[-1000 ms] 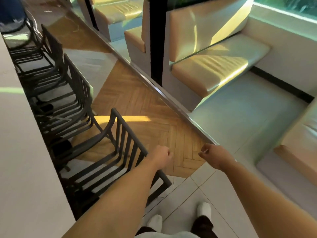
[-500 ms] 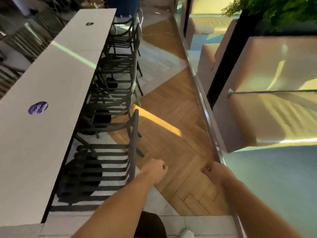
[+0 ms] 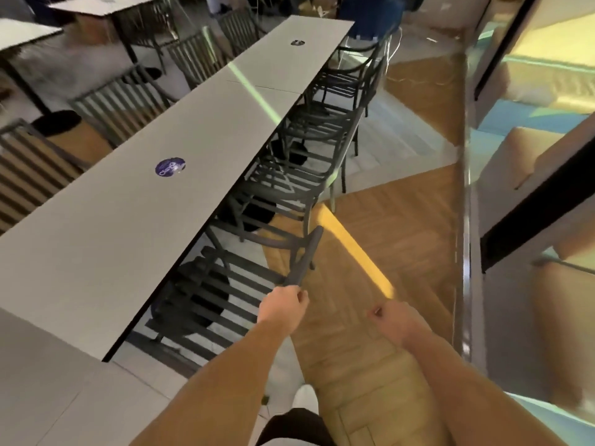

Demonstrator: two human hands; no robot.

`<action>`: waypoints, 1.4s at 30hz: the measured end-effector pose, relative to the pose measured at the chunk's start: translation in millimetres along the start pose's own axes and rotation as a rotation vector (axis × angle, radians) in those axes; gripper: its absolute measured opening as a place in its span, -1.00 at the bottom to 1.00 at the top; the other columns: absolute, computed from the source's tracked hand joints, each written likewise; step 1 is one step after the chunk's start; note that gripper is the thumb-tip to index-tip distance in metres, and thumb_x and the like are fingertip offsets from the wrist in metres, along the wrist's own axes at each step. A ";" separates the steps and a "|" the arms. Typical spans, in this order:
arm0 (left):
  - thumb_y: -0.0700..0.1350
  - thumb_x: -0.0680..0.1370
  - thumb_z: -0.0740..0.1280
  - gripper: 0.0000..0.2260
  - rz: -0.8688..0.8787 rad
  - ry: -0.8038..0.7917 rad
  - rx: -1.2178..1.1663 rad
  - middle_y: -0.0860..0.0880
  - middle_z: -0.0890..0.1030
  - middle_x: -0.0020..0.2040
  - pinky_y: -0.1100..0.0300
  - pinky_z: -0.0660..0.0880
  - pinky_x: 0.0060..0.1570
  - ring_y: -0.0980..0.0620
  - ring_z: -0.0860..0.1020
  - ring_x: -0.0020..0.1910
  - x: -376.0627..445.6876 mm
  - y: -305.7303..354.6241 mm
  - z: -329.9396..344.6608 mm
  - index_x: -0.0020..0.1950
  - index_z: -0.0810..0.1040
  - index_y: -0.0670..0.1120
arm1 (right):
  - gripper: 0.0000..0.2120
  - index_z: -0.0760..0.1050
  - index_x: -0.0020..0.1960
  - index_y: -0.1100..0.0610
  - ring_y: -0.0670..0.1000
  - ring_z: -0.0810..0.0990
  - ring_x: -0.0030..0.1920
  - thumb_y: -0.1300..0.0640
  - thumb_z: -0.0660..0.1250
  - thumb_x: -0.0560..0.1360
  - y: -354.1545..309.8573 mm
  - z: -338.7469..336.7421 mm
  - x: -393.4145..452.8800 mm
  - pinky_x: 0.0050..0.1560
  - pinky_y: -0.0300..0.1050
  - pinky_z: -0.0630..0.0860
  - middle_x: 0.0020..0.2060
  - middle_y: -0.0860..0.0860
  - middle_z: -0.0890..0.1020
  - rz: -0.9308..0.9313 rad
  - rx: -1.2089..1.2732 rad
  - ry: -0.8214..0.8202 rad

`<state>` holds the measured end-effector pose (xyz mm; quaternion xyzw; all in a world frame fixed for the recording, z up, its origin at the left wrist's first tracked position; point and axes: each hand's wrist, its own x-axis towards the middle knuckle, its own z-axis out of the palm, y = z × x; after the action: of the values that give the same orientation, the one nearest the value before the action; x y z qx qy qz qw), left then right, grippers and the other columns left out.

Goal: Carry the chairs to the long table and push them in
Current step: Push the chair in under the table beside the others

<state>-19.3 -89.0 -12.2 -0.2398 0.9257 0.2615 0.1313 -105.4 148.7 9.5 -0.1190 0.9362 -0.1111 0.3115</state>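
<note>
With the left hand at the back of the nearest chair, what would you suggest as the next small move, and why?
Probably let go and step away for another chair. The nearest chair already sits with its seat under the long table, in line with the others; the left hand meets its top rail, and the right hand is curled and holds nothing.

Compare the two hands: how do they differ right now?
The left hand is at the nearest chair's backrest top, fingers curled by its rail; the right hand is over the wood floor, touching nothing. Whether the left actually grips is unclear. Both are loosely fisted, forearms bare.
</note>
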 end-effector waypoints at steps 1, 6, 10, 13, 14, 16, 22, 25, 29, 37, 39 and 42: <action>0.15 0.69 0.12 -0.69 -0.016 0.012 -0.003 0.02 0.57 -0.22 0.07 0.51 -0.20 0.00 0.54 -0.26 7.5 -1.6 -5.5 -0.10 0.52 0.04 | -0.71 0.66 0.11 -0.02 0.15 0.66 0.09 -0.12 0.22 0.60 -10.2 -6.4 8.8 0.09 -0.03 0.58 0.01 0.07 0.72 -0.028 -0.024 0.002; 0.15 0.69 0.11 -0.68 -0.101 0.040 -0.018 0.03 0.57 -0.21 0.06 0.56 -0.21 0.01 0.56 -0.25 35.3 -9.4 -30.8 -0.06 0.54 0.02 | -0.79 0.63 0.07 -0.09 0.03 0.66 0.02 -0.15 0.29 0.59 -53.2 -35.1 53.4 0.03 -0.09 0.56 -0.02 -0.07 0.71 -0.178 -0.033 0.007; 0.10 0.69 0.12 -0.71 -0.172 0.034 -0.047 0.02 0.62 -0.16 0.00 0.63 -0.07 -0.04 0.62 -0.18 46.9 -17.5 -43.4 0.01 0.57 0.00 | -0.82 0.59 0.04 -0.11 -0.06 0.63 -0.07 -0.17 0.31 0.60 -80.6 -52.4 87.5 0.00 -0.09 0.57 -0.09 -0.12 0.68 -0.298 -0.044 -0.024; 0.07 0.69 0.11 -0.70 -0.228 0.049 -0.080 0.03 0.58 -0.25 0.07 0.60 -0.17 0.01 0.56 -0.28 54.3 -23.3 -43.3 -0.16 0.50 0.03 | -0.78 0.56 0.06 -0.03 -0.05 0.61 -0.09 -0.16 0.30 0.61 -99.8 -60.9 111.9 -0.04 -0.08 0.56 -0.08 -0.07 0.67 -0.408 -0.112 -0.041; 0.06 0.70 0.11 -0.68 -0.256 0.054 -0.090 0.05 0.56 -0.28 0.10 0.57 -0.23 0.02 0.54 -0.33 55.8 -24.6 -41.7 -0.20 0.47 0.03 | -0.77 0.56 0.08 -0.02 -0.04 0.62 -0.08 -0.16 0.30 0.62 -105.5 -62.9 119.9 -0.04 -0.08 0.56 -0.07 -0.05 0.68 -0.452 -0.146 -0.047; 0.04 0.70 0.13 -0.67 -0.322 0.079 -0.123 0.06 0.57 -0.32 0.14 0.52 -0.33 0.07 0.54 -0.38 58.4 -24.6 -38.6 -0.21 0.50 0.04 | -0.77 0.57 0.13 -0.04 -0.03 0.63 -0.03 -0.16 0.30 0.62 -116.4 -67.3 134.5 -0.02 -0.07 0.57 -0.03 -0.07 0.68 -0.532 -0.207 -0.059; 0.09 0.70 0.14 -0.73 -0.473 0.207 -0.258 0.05 0.61 -0.21 0.10 0.60 -0.20 0.07 0.60 -0.29 65.9 -7.9 -25.4 -0.06 0.58 0.08 | -0.75 0.57 0.19 -0.12 -0.03 0.64 -0.02 -0.18 0.32 0.58 -131.8 -86.8 174.7 0.03 -0.01 0.62 0.00 -0.10 0.67 -0.743 -0.319 -0.136; 0.10 0.71 0.15 -0.72 -0.573 0.289 -0.331 0.02 0.62 -0.17 0.03 0.62 -0.10 0.03 0.61 -0.25 66.8 7.2 -12.8 -0.04 0.58 0.06 | -0.75 0.57 0.19 -0.08 0.02 0.63 0.00 -0.16 0.31 0.59 -136.4 -97.3 192.2 0.05 0.04 0.62 0.02 -0.06 0.66 -0.832 -0.397 -0.196; 0.12 0.68 0.14 -0.74 -0.705 0.359 -0.393 0.02 0.63 -0.21 0.07 0.59 -0.17 0.01 0.60 -0.23 60.1 18.1 4.1 -0.03 0.56 0.07 | -0.76 0.55 0.20 -0.05 0.05 0.61 0.00 -0.14 0.29 0.61 -144.5 -105.8 208.0 0.01 0.02 0.59 0.04 -0.02 0.62 -0.930 -0.496 -0.230; 0.22 0.64 0.22 -0.76 -0.806 0.262 -0.473 0.13 0.64 -0.07 0.14 0.58 0.00 0.14 0.59 -0.09 13.9 -7.7 37.7 0.11 0.58 0.13 | -0.54 0.45 0.39 -0.01 0.09 0.49 0.28 -0.20 0.34 0.58 -165.9 -78.1 212.6 0.21 0.10 0.53 0.27 -0.01 0.54 -1.062 -0.677 -0.305; 0.30 0.62 0.23 -0.70 -0.805 0.219 -0.470 0.16 0.62 -0.07 0.27 0.51 -0.13 0.19 0.58 -0.11 1.6 -18.6 43.4 0.10 0.57 0.13 | -0.46 0.42 0.44 -0.02 0.07 0.46 0.32 -0.23 0.36 0.55 -170.7 -65.1 212.5 0.23 0.10 0.52 0.30 -0.03 0.52 -1.057 -0.712 -0.335; 0.47 0.52 0.21 -0.54 -0.823 0.174 -0.539 0.17 0.63 -0.03 0.34 0.45 -0.21 0.23 0.59 -0.13 -16.8 -30.7 51.8 0.11 0.60 0.16 | -0.42 0.40 0.46 -0.03 0.08 0.46 0.33 -0.25 0.38 0.53 -174.4 -45.0 210.6 0.25 0.11 0.51 0.31 -0.03 0.51 -1.033 -0.758 -0.379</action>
<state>16.8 -77.3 -62.0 -0.6315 0.6612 0.3971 0.0794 -269.8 -71.9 -23.3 -0.6708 0.6623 0.1134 0.3138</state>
